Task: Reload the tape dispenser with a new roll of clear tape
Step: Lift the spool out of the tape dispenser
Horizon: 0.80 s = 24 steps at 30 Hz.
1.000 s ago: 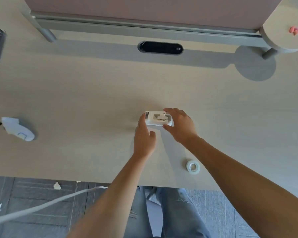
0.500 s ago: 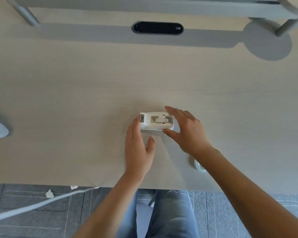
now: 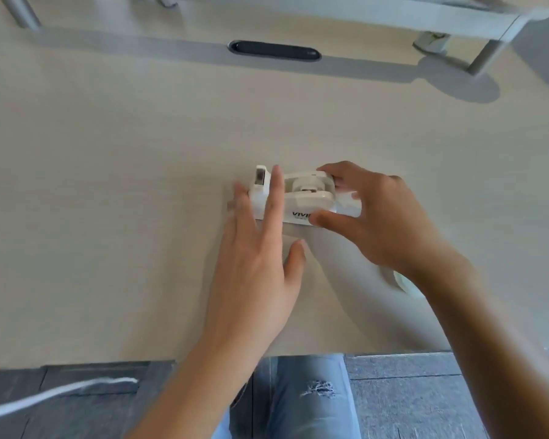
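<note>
A white tape dispenser point(image 3: 301, 196) stands upright on the pale wooden desk point(image 3: 140, 185), its cutter end to the left and an empty white hub in its cradle. My right hand point(image 3: 374, 217) grips its right half, thumb on the near side and fingers over the far side. My left hand point(image 3: 257, 258) lies open with its fingers spread, one finger laid across the dispenser's left part. A roll of clear tape point(image 3: 404, 282) lies on the desk, mostly hidden behind my right wrist.
A black oval cable slot point(image 3: 274, 51) sits at the back of the desk. Grey metal legs point(image 3: 485, 57) of a raised shelf stand at the back corners. The desk's near edge runs just above my knees; a white cable point(image 3: 61, 394) hangs below it.
The dispenser has been turned from lying on its side to standing upright. My right hand has closed around its right half, and my left fingers now reach over its left end.
</note>
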{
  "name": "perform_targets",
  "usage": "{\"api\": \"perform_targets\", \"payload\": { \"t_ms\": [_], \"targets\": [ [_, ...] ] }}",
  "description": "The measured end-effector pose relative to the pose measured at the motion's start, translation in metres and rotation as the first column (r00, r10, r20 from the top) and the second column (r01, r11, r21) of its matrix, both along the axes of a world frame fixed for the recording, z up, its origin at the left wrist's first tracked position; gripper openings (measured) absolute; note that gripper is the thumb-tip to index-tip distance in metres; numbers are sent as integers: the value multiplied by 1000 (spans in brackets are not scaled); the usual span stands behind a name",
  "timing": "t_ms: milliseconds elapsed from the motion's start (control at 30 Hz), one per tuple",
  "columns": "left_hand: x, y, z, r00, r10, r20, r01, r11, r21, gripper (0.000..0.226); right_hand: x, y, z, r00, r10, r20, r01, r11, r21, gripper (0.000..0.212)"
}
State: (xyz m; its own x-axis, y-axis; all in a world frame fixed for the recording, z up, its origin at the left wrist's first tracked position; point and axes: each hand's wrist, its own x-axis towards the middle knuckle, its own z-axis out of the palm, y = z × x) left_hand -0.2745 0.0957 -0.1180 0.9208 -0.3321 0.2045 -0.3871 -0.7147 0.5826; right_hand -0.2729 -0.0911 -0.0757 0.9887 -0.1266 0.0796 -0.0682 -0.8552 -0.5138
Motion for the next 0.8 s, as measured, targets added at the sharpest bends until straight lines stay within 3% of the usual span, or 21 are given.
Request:
{"api": "perform_targets", "payload": {
  "t_ms": [200, 400, 567, 667, 800],
  "targets": [
    [-28, 11, -11, 989, -36, 141, 5, 975, 220, 76, -29, 18, -7, 994, -60, 87, 60, 998, 2, 55],
    [-36, 19, -7, 982, -53, 182, 13, 977, 212, 76, -39, 25, 6, 999, -50, 20, 50, 999, 1, 54],
    [-38, 19, -6, 982, -42, 182, 7, 982, 189, 74, -33, 17, 10, 997, -72, -20, 73, 995, 65, 74],
    [-40, 18, -4, 984, -15, 179, -15, 987, 160, 73, -29, 14, 14, 986, -73, 148, 40, 975, 217, 47],
    [-38, 16, -6, 984, 3, 180, -30, 989, 145, 74, -17, 11, 16, 972, 43, 233, -69, 992, 103, 19]
  ]
}}
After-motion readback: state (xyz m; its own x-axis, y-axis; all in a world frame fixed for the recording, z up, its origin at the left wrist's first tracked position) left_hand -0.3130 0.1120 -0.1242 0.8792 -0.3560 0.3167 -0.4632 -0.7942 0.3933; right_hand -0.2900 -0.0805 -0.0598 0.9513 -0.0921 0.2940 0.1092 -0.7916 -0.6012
